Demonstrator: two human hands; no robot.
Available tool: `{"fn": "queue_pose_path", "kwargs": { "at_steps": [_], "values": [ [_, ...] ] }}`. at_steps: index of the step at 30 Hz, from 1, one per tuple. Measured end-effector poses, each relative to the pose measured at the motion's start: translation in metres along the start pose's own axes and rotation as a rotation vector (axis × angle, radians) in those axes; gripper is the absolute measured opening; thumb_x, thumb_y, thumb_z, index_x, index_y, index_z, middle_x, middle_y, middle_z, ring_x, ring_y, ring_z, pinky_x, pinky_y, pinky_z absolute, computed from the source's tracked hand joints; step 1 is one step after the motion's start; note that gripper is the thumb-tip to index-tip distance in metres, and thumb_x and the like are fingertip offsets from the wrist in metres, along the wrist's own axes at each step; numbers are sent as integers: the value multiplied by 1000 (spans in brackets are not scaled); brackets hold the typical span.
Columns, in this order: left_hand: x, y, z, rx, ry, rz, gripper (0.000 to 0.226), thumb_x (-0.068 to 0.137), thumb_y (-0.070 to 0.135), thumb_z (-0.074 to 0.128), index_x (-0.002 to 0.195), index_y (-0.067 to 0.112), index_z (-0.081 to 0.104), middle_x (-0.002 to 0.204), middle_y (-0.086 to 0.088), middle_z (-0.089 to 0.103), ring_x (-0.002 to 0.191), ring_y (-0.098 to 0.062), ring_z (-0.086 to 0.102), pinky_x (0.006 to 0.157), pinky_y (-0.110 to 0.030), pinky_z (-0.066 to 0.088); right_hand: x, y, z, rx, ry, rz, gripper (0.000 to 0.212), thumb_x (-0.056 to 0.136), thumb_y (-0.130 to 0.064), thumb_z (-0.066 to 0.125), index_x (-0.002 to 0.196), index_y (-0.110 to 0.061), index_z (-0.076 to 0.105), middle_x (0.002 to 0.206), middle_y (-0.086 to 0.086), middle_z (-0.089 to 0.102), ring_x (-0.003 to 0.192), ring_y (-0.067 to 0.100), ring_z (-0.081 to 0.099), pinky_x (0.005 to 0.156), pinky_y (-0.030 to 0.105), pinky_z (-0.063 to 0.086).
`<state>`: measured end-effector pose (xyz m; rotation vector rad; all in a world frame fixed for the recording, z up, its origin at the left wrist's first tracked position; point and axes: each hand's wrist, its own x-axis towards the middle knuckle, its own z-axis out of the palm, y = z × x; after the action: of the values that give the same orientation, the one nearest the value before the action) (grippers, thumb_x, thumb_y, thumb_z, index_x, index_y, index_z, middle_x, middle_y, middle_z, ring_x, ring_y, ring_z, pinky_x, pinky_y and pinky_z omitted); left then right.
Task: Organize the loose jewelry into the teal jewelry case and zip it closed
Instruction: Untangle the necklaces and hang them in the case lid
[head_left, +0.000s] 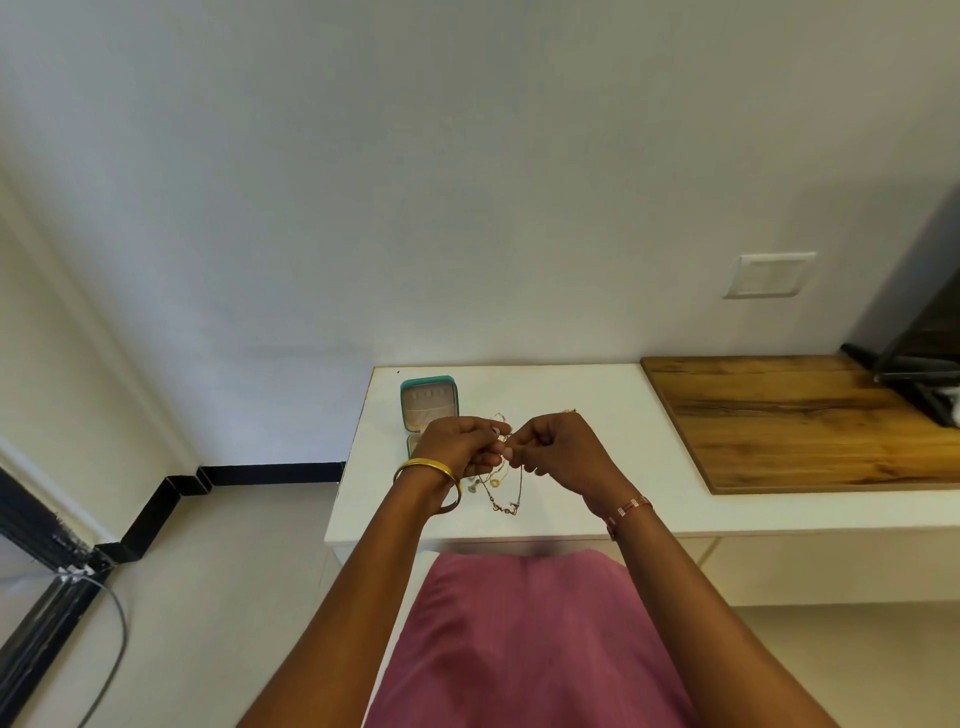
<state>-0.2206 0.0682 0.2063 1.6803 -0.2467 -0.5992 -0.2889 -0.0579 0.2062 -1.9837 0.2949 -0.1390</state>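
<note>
Gold chain links hung between my hands: the left hand (460, 446) and right hand (558, 451) each pinched the thin necklace (506, 496) above the white tabletop (597, 415), its pendant dangling at 6 o'clock. The teal jewelry case (429, 402) stood open at 10 o'clock from my hands, near them. More loose pieces (483, 484) lay beneath. I judged tangling the main risk; pulling hard could knot the chain or snag those pieces.
</note>
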Motion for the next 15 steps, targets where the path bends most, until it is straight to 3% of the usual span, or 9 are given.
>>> {"fn": "queue_pose_path", "kwargs": {
  "at_steps": [4, 11, 15],
  "values": [
    [1, -1, -2, 9, 14, -6, 16, 88, 5, 53, 97, 2, 65, 63, -1, 64, 56, -9, 60, 63, -20, 53, 0, -3, -3, 8, -5, -7, 7, 82, -8, 64, 76, -11, 64, 65, 0, 61, 57, 6, 53, 52, 11, 42],
    [1, -3, -5, 56, -50, 38, 19, 87, 1, 53, 102, -1, 65, 50, 9, 66, 49, -2, 63, 57, -13, 54, 1, -7, -4, 73, -46, 60, 18, 83, -5, 55, 68, -14, 60, 72, 6, 63, 64, 11, 55, 62, 21, 43],
    [-2, -2, -7, 195, -79, 112, 22, 84, 3, 58, 105, 2, 66, 74, -2, 67, 52, 2, 63, 55, -7, 49, 1, -6, -5, 117, -57, 85, 18, 83, -5, 52, 69, -12, 61, 71, 5, 65, 66, 12, 57, 62, 21, 44]
  ]
}}
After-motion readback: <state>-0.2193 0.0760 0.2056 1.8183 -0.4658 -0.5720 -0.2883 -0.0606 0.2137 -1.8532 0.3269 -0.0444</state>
